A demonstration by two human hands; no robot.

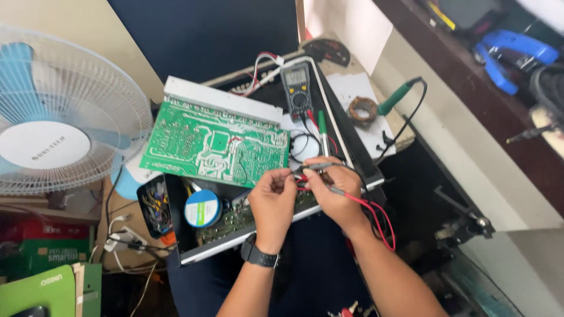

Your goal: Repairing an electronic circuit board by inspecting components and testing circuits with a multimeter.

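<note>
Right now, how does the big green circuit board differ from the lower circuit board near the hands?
The big green circuit board is tilted up, bright green, with its trace side fully in view. The lower circuit board lies flat inside the black chassis, looks darker, and is partly hidden by the left hand and the right hand. Both are green boards within the same opened device.

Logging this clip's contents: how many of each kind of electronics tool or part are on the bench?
Green circuit boards: 1
Multimeters: 1
Probes held in the hands: 2, left hand, right hand
Soldering irons: 1
Solder spools: 1
Total: 6
</note>
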